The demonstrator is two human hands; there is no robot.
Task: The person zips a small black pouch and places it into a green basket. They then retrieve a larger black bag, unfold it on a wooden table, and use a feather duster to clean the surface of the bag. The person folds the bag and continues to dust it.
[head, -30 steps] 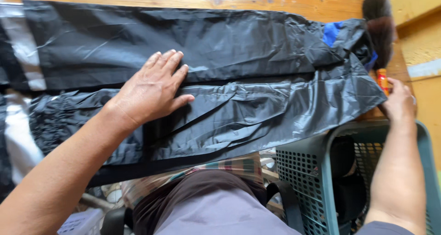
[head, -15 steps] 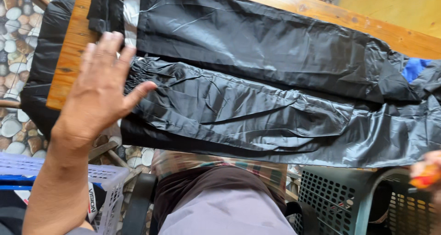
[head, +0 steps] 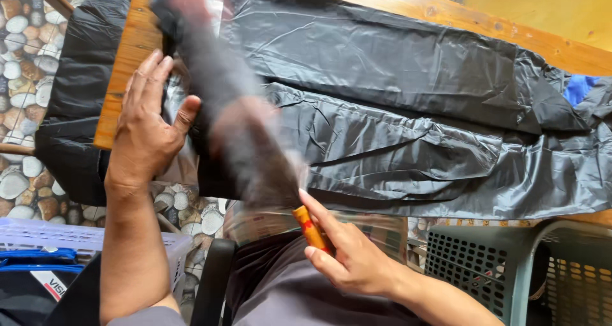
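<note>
Right hand (head: 354, 259) clenched on the orange handle (head: 310, 227) of a dark-bristled brush (head: 233, 118), motion-blurred, rising up-left from the grip. Left hand (head: 148, 131) released, fingers spread, flat beside the bristles at the bench (head: 131, 51) edge. Beyond both hands, black plastic sheeting (head: 389, 103) covers the bench.

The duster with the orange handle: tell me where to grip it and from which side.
Grip the orange handle, coming from the near, lap side, as the right hand does. The dark duster head is soft, blurred, and points away over the black plastic sheet.
</note>
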